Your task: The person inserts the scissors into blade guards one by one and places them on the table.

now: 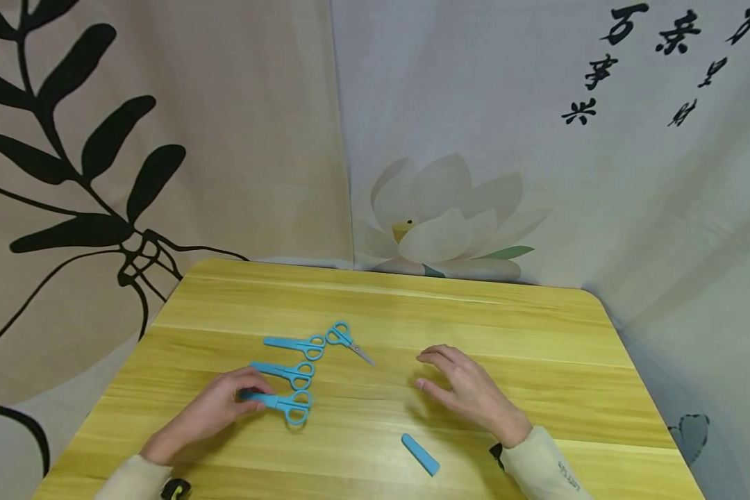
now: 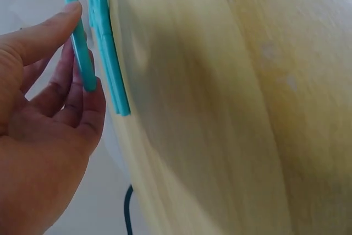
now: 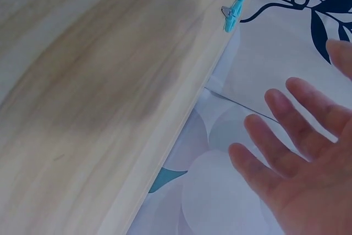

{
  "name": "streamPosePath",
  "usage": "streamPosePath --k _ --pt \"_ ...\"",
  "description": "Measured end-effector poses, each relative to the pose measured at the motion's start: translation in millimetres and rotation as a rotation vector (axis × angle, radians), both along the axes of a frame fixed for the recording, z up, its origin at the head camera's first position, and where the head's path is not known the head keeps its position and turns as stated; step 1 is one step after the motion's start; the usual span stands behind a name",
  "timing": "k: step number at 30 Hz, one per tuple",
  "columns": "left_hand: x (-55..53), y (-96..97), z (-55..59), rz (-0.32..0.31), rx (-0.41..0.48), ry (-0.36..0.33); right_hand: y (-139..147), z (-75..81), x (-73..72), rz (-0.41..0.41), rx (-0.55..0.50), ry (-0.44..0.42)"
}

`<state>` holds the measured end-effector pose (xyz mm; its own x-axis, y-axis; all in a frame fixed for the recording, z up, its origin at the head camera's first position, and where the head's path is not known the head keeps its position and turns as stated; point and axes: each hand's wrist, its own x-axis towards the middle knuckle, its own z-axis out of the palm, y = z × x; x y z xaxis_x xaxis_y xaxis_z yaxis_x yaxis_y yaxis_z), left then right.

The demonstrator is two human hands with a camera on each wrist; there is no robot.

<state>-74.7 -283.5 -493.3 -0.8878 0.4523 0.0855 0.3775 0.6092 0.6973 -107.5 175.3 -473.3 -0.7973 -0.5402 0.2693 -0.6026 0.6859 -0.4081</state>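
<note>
My left hand pinches a pair of blue scissors by its covered blade end, thumb on one side and fingers on the other. In the left wrist view these scissors appear edge-on, lifted off the table. Just beyond them lie two more blue scissors, a nearer pair and a farther pair, both with covered blades. A fourth pair shows its bare metal blade, pointing right. My right hand hovers over the table with fingers spread and nothing held; the right wrist view shows its bare palm.
A loose blue blade cover lies near the front, between my hands. Everything rests on a wooden table with rounded back corners. Printed curtains hang right behind its far edge.
</note>
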Motion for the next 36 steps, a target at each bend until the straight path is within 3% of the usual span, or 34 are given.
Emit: streamPosePath --k 11,24,28,36 --pt "-5.4 -9.3 -7.5 0.004 0.017 -0.062 -1.4 1.5 -0.7 0.001 0.009 -0.005" --pt "-8.6 -14.8 -17.8 -0.003 -0.009 -0.043 -3.0 -0.2 -1.2 0.005 -0.003 -0.011" --pt "-7.1 -17.9 -19.8 0.025 -0.001 -0.081 -4.8 -2.0 -2.0 0.012 -0.003 -0.002" --pt "-3.8 -23.8 -13.9 0.060 0.092 -0.149 -7.6 -1.6 -3.1 0.023 0.012 -0.019"
